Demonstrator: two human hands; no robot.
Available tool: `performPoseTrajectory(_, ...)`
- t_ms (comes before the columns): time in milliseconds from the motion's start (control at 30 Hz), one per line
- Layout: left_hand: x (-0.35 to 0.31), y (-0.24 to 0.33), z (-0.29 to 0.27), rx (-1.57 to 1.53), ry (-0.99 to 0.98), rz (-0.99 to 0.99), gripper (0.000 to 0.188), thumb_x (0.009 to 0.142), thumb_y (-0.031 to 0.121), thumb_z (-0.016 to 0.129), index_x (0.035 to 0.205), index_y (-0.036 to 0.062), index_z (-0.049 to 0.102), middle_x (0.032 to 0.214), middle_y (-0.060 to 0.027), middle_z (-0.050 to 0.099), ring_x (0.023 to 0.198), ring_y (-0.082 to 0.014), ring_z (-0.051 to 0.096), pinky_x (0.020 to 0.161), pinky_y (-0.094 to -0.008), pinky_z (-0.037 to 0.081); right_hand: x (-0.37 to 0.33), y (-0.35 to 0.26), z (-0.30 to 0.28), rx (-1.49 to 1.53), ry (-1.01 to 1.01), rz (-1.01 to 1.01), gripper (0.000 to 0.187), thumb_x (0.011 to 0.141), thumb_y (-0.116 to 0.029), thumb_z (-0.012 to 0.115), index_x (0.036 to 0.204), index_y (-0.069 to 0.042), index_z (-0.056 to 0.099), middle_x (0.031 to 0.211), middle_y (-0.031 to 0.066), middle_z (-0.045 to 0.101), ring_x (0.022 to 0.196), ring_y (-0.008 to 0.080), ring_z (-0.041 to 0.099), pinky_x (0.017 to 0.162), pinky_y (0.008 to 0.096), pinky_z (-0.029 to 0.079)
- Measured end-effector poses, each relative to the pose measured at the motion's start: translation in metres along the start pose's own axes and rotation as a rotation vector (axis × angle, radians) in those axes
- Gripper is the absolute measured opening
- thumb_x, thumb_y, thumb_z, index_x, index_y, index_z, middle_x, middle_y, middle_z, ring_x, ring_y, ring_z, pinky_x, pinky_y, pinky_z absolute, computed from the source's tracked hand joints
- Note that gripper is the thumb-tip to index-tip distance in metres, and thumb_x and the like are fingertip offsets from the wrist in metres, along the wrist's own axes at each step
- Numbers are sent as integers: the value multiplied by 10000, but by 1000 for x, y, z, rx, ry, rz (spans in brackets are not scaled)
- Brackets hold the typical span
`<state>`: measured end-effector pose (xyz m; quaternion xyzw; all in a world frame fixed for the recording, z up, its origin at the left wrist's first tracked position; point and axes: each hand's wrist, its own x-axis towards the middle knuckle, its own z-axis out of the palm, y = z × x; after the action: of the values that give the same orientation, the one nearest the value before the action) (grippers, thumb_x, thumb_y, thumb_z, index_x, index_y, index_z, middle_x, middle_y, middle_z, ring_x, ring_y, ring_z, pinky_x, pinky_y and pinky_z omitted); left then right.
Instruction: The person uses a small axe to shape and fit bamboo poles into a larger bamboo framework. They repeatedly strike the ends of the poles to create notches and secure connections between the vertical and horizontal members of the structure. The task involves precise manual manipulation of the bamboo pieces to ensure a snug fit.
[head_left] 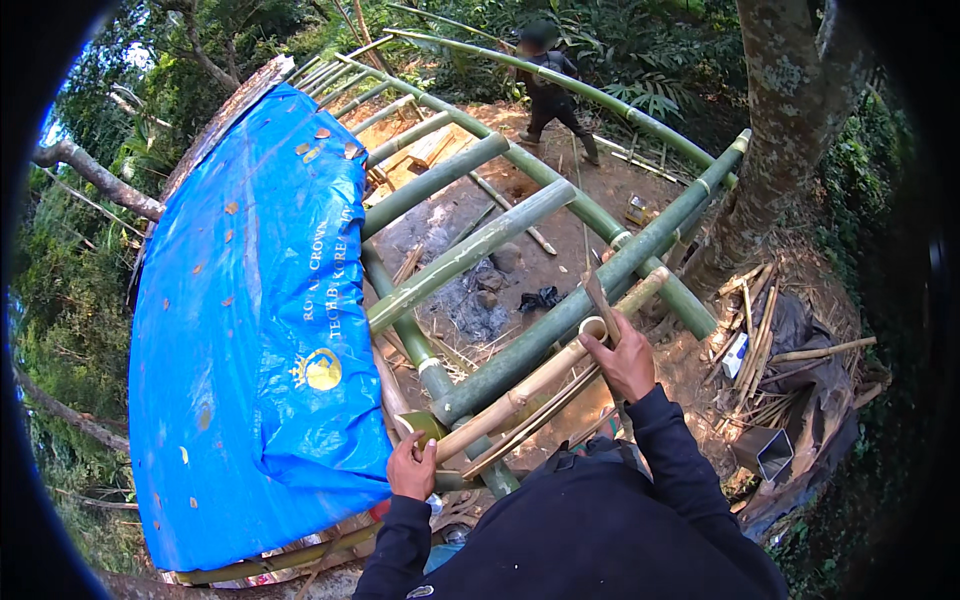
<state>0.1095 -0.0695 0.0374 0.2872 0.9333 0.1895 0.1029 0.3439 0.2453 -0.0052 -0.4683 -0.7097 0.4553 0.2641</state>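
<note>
A short tan bamboo pole (520, 396) slants in front of me, its hollow end pointing up and to the right. My right hand (625, 360) is closed round that hollow end, the thumb near its rim. A thin split bamboo piece (597, 298) stands up beside those fingers. At the pole's lower end my left hand (411, 468) is closed on it, next to the cut end of a green bamboo piece (424, 427). Just beyond, and nearly alongside, lies a thick green bamboo pole (540, 350) across the frame. Narrow split strips (535, 425) run along the near side.
A blue tarp (250, 300) covers the left part of the bamboo frame (460, 270). Ash and stones (480, 300) lie on the ground below. Another person (550, 85) walks at the far side. A tree trunk (790, 120) and a pile of bamboo offcuts (750, 330) are to the right.
</note>
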Motion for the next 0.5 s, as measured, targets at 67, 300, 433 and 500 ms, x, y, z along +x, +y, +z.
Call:
performPoseTrajectory(67,0,1,-1,-5,7,3,339,838,283,705,1076,43,705,725,-107,577,648,-241,546,627,-377,440,1,0,0,7,-11,-5,713,844,-515,707,1307,5,551,1144,257,656,1067,412,632,910,464,491)
performPoseTrajectory(300,-1,3,-1,-15,6,-26,338,843,292,696,1068,40,705,739,-118,594,661,-257,560,642,-395,445,1,2,-1,7,-5,-14,711,847,-514,704,1303,10,550,1143,263,656,1067,423,630,911,471,490)
performPoseTrajectory(433,0,3,-1,-2,7,-27,324,844,285,694,1057,42,708,757,-123,610,656,-264,562,639,-394,448,1,2,0,4,-4,-20,695,845,-496,713,1296,9,555,1126,261,662,1050,421,638,897,466,497)
performPoseTrajectory(500,0,3,0,-5,12,-27,317,843,283,695,1052,45,711,763,-124,615,653,-264,562,636,-393,449,1,1,-1,8,-2,-16,683,843,-484,719,1293,4,559,1117,257,666,1042,419,641,890,464,499)
